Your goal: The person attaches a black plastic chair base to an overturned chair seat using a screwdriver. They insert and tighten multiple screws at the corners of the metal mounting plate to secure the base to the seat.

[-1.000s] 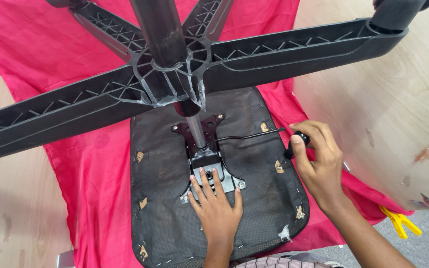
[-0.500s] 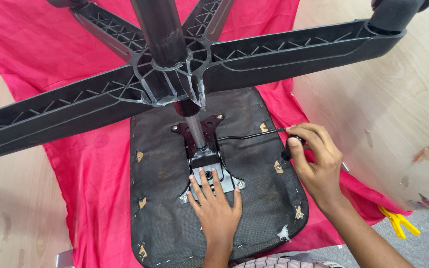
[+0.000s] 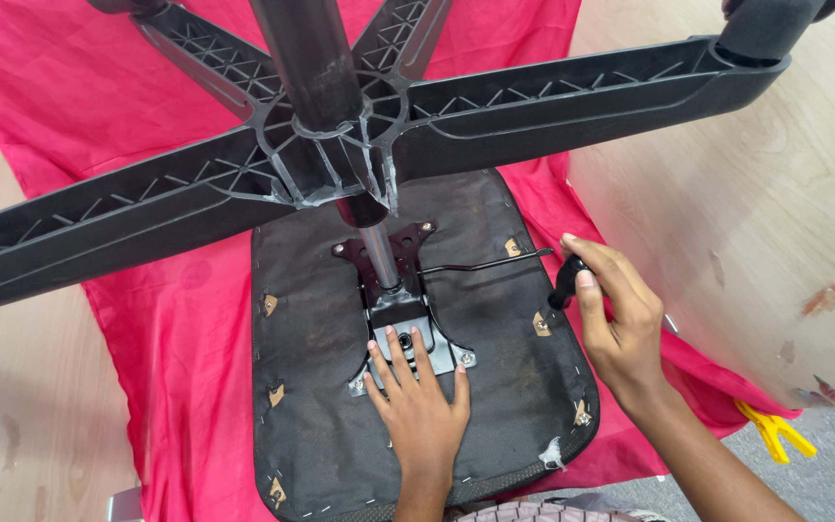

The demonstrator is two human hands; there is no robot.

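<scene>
A red cloth [image 3: 70, 106] covers most of the wooden floor [image 3: 775, 222], running from the far left to the near right. On it lies an office chair turned upside down. Its black star-shaped base [image 3: 533, 101] fills the far half of the view, with ribbed legs reaching left, right and far, and a dark column [image 3: 311, 58] rising from the hub toward the camera. Under the base, in the middle, the seat underside [image 3: 504, 387] faces up, a dark fabric panel with staples along its edge and small tan tabs here and there. A black metal plate [image 3: 398, 290] is bolted to the seat centre, where a thin shaft meets it.

The left hand [image 3: 422, 406] lies flat on the seat, fingers spread a little, fingertips resting on the near edge of the plate. The right hand [image 3: 616, 314] is at the right side of the seat, fingers and thumb curled around the black knob [image 3: 567, 280] of a thin lever [image 3: 480, 263] that runs from the plate out to the right. A yellow clamp [image 3: 775, 430] lies on the floor at the near right, well apart from both hands.
</scene>
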